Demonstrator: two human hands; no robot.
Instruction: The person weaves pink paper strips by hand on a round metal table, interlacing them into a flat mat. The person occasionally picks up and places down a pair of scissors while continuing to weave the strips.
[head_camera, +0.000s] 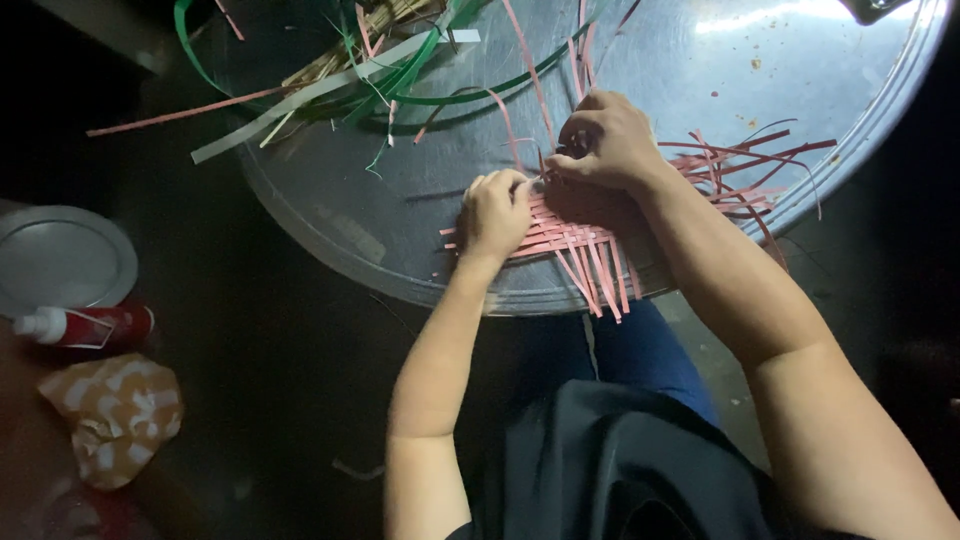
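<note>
A small mat of woven pink strips (575, 245) lies on a big round metal tray (400, 230), near its front edge. My left hand (495, 212) presses down on the mat's left side, fingers curled. My right hand (605, 140) sits just beyond it at the mat's far edge, fingertips pinched on a pink strip (552, 162). Loose pink strip ends (745, 165) fan out to the right from under my right wrist.
A tangle of green, white and pink strips with straw-like fibres (370, 60) lies at the tray's far left. On the dark floor to the left are a round metal lid (62, 258), a red bottle with a white cap (85, 325) and an orange-and-white cloth (115, 415).
</note>
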